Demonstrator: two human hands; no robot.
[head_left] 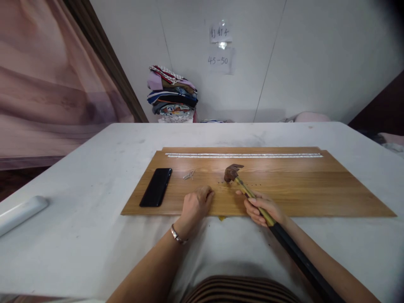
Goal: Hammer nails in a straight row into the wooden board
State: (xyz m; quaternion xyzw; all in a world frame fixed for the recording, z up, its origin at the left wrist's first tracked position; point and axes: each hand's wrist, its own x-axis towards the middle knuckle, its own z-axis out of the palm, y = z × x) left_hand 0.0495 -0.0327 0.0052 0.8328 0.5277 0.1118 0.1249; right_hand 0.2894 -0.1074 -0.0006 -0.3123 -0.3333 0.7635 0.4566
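A claw hammer (pixel 251 194) with a rusty brown head and a yellow and black handle is in my right hand (pixel 263 207). My fingers wrap round the yellow part of the handle. The hammer head hangs over the middle of a brown wooden board (pixel 303 189), close to a row of small dark dots. My left hand (pixel 197 204) rests on the board's near edge, left of the hammer, with its fingers curled in. Whatever it holds, if anything, is hidden. A little pile of nails (pixel 188 175) lies on the board beyond my left hand.
A black phone (pixel 156 187) lies at the board's left. Two white marked strips (pixel 244 155) run along its far edge. The white table (pixel 85 202) carries a white rounded object (pixel 25 213) at far left. Folded clothes (pixel 173 94) are stacked behind; a pinkish curtain (pixel 47 84) hangs left.
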